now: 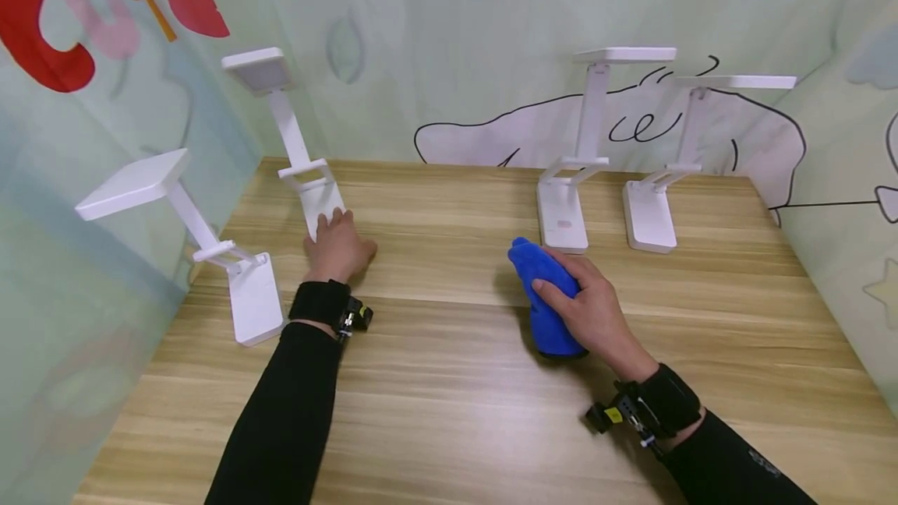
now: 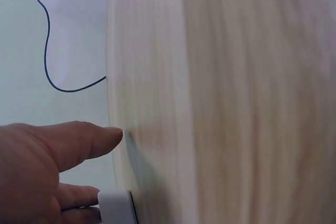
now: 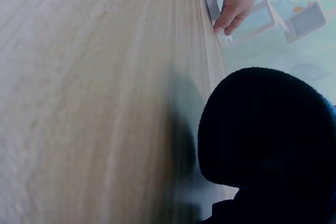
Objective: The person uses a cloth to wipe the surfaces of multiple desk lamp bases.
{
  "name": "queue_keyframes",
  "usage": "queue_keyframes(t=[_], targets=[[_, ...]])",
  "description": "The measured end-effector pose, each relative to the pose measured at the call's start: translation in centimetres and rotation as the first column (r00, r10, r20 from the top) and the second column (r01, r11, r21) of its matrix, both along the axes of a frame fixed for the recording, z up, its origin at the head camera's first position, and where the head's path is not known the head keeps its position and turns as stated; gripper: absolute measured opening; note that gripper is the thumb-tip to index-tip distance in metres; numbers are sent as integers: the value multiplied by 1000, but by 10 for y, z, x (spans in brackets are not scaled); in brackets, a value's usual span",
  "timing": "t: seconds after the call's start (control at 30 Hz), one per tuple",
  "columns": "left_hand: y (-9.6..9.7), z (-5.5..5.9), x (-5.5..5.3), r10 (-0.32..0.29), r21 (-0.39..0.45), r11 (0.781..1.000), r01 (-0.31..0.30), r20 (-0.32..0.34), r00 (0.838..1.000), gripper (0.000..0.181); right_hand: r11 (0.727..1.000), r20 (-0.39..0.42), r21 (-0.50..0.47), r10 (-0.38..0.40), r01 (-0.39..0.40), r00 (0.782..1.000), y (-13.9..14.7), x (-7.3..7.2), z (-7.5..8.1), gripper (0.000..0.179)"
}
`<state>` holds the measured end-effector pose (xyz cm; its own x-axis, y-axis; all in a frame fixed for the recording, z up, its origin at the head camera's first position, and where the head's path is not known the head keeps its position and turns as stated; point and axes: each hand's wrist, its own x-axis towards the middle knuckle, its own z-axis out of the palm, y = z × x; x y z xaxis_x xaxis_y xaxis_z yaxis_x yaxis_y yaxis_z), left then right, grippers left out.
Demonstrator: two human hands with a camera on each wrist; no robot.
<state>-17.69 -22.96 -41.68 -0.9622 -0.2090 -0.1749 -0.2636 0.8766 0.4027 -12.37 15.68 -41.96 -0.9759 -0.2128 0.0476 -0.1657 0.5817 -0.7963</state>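
My left hand [image 1: 338, 246] rests its fingers on the front end of the base of a white desk lamp [image 1: 323, 205] at the back left. In the left wrist view the thumb [image 2: 89, 142] sticks out straight, apart from the white base [image 2: 116, 207]. My right hand [image 1: 592, 306] grips a bunched blue cloth [image 1: 550, 310], thumb on the near side, just over the table in front of the right-hand lamps. The cloth [image 3: 268, 129] looks almost black in the right wrist view, and the right fingers are hidden there.
Another white desk lamp [image 1: 256, 298] stands at the left edge of the wooden table [image 1: 435, 396]. Two more, a white lamp [image 1: 563, 217] and its neighbour [image 1: 650, 217], stand at the back right. A printed curtain [image 1: 449, 45] hangs behind the table.
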Motion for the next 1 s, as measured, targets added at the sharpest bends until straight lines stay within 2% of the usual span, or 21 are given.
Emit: queue_keyframes(t=[0.37,0.7,1.0], targets=[[16,0,2,-54,39,998,53,13,998,81,1000,4,4,-13,13,1000,1,0,0,58],[36,0,3,-105,-9,994,106,11,994,77,1000,11,-8,-24,24,1000,5,-2,-1,57],[55,4,11,-218,-43,975,217,-23,976,72,999,-2,-9,-32,32,999,6,-3,-1,57]])
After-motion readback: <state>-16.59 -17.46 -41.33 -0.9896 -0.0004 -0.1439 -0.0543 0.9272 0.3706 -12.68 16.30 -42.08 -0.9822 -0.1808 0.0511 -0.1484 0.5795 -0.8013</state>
